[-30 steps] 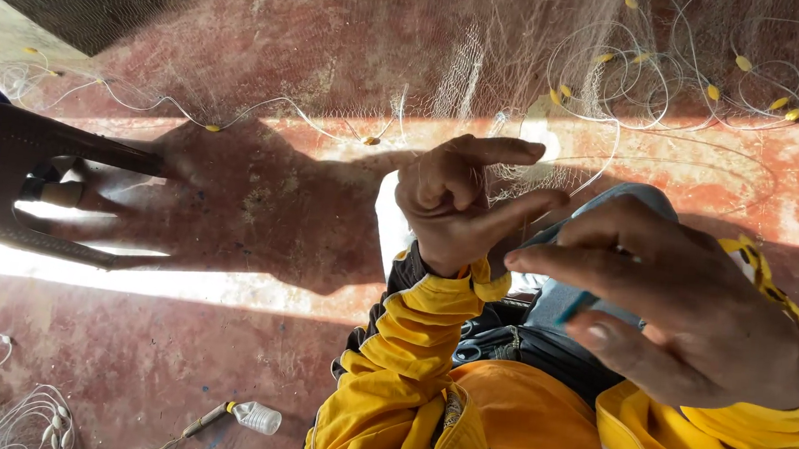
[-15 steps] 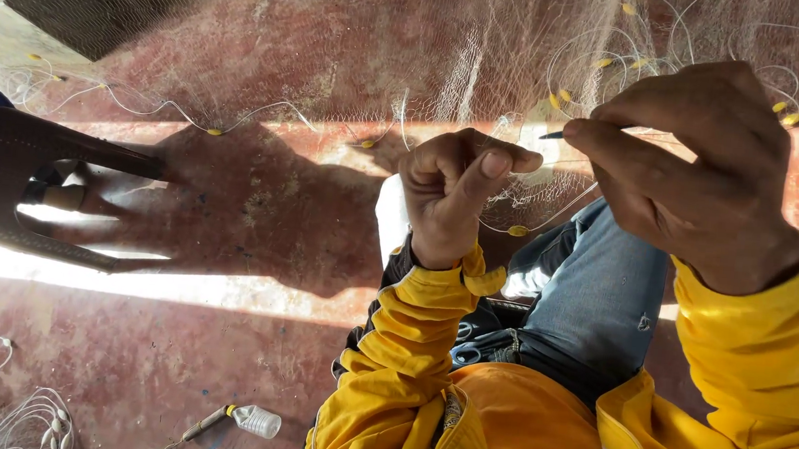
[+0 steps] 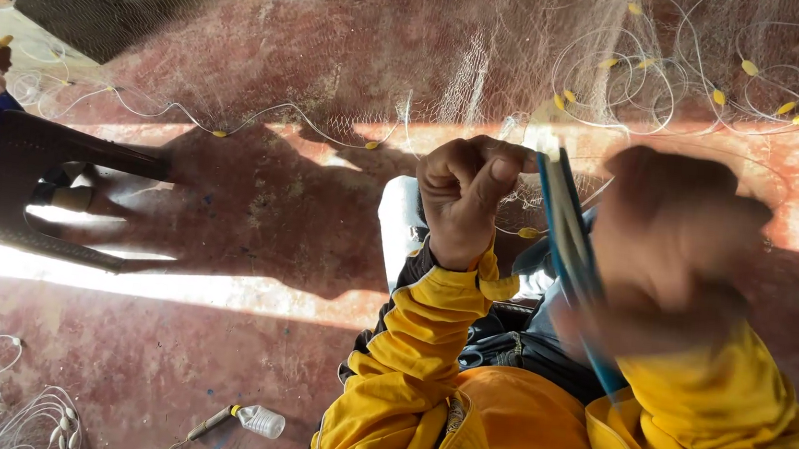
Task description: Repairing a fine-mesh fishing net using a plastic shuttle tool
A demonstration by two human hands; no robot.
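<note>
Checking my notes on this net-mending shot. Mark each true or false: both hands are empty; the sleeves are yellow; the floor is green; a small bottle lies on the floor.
1. Both hands are empty: false. The right hand holds a flat blue tool; the left hand pinches the fishing net.
2. The sleeves are yellow: true.
3. The floor is green: false, it is reddish.
4. A small bottle lies on the floor: true.
</note>
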